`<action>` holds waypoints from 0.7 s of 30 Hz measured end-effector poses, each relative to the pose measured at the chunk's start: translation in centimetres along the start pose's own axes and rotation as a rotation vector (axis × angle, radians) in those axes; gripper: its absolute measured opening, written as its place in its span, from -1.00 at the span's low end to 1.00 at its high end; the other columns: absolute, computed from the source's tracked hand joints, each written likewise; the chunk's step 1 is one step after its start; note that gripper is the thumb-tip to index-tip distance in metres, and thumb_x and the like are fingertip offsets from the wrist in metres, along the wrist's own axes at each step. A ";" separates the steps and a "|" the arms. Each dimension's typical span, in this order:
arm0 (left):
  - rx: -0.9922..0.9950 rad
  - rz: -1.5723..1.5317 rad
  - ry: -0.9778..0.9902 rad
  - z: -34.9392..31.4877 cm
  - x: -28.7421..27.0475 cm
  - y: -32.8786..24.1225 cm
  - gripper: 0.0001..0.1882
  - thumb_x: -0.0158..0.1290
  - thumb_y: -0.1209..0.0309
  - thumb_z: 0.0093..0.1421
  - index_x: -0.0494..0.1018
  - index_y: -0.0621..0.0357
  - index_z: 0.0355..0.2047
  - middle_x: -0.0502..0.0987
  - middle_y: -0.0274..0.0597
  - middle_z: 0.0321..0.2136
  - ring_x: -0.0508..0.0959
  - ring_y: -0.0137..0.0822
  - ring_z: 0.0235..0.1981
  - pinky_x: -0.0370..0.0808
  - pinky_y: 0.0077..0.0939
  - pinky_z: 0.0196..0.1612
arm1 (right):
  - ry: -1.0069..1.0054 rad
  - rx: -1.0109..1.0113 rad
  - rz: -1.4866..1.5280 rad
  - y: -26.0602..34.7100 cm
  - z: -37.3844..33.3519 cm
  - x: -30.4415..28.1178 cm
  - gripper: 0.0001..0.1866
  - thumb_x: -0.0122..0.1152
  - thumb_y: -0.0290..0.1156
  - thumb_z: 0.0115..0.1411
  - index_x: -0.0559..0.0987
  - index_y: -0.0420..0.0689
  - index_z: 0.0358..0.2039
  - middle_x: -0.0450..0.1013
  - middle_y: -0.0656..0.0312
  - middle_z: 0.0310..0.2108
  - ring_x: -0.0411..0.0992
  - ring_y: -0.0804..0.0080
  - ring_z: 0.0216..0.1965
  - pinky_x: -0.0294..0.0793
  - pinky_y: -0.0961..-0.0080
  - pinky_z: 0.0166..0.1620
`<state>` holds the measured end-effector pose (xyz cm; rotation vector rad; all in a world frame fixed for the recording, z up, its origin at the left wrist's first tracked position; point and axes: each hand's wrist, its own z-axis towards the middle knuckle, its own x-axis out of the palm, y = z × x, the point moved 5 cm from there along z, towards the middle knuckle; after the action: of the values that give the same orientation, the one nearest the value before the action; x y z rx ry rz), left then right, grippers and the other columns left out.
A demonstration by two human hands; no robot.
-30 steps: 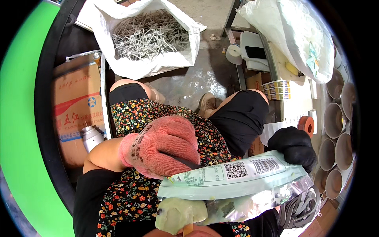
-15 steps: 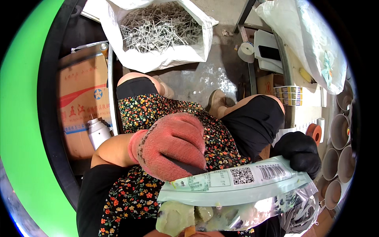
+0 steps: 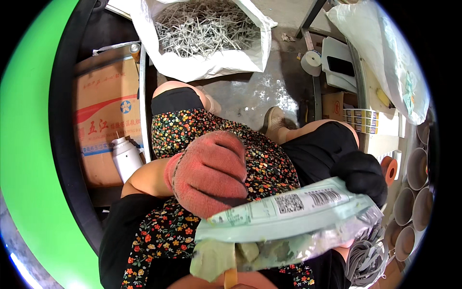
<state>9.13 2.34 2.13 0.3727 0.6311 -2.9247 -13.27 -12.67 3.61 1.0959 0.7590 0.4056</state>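
My left hand (image 3: 209, 174), in a red knitted glove with dark fingertips, is closed at the upper left end of a pale green plastic food packet (image 3: 284, 221). At the packet's right end, my right hand (image 3: 360, 177) in a black glove is closed on its upper corner. The packet is held above my lap, with its right end higher than its left. A printed label with codes runs along its upper side. Below that, the film is shiny and see-through, and greenish lumps show at the lower left. The fingertips are mostly hidden.
A white sack (image 3: 204, 70) of grey metal nails stands ahead on the floor. To the left are a cardboard box (image 3: 108, 108) and a white bottle (image 3: 126, 159). A bench (image 3: 380, 120) at right holds a phone (image 3: 340, 66) and an orange tape roll (image 3: 389, 168). Grey tubes (image 3: 406, 207) are stacked beyond.
The view has shifted, so the surroundings sit slightly further right. The packet's right end has tipped upward with my right hand. Both hands keep their hold.
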 end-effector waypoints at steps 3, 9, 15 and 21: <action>-0.161 0.048 0.037 -1.6 -0.6 0.3 -0.85 -0.02 0.32 0.10 0.47 0.10 -0.45 0.53 -0.23 -0.42 0.48 -0.23 -0.48 0.40 -0.29 -0.41 | 0.045 -0.076 0.117 0.8 2.1 2.0 -0.64 0.16 -0.19 0.04 0.56 -0.30 -0.40 0.51 0.04 -0.40 0.47 0.20 -0.37 0.40 0.37 -0.26; -0.510 0.119 -0.019 -4.7 0.1 1.4 -0.78 0.05 0.41 -0.07 0.47 0.29 -0.40 0.49 -0.08 -0.44 0.48 -0.07 -0.41 0.40 -0.20 -0.32 | -0.056 -0.011 0.163 -2.5 1.9 3.1 -0.61 0.12 -0.14 0.09 0.56 -0.29 -0.38 0.50 0.06 -0.36 0.45 0.22 -0.29 0.38 0.38 -0.21; -0.757 0.070 -0.023 -5.8 -0.2 1.8 -0.70 0.03 0.52 -0.09 0.46 0.28 -0.26 0.46 -0.02 -0.28 0.47 -0.05 -0.25 0.40 -0.30 -0.18 | -0.116 0.119 0.195 -3.8 2.2 3.5 -0.80 0.19 -0.43 0.04 0.56 -0.30 -0.35 0.52 0.11 -0.37 0.48 0.37 -0.33 0.42 0.52 -0.22; -0.774 0.182 -0.030 -6.4 -0.1 1.1 -0.66 0.03 0.58 -0.08 0.42 0.29 -0.21 0.45 0.00 -0.21 0.47 -0.04 -0.20 0.39 -0.30 -0.13 | -0.164 0.182 0.253 -3.4 1.6 3.8 -0.79 0.15 -0.43 0.06 0.57 -0.30 -0.34 0.52 0.12 -0.36 0.47 0.37 -0.32 0.42 0.52 -0.21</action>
<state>10.82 4.09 -3.93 0.2648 1.5298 -2.2718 -9.75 -12.69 -0.41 1.3853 0.5203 0.4596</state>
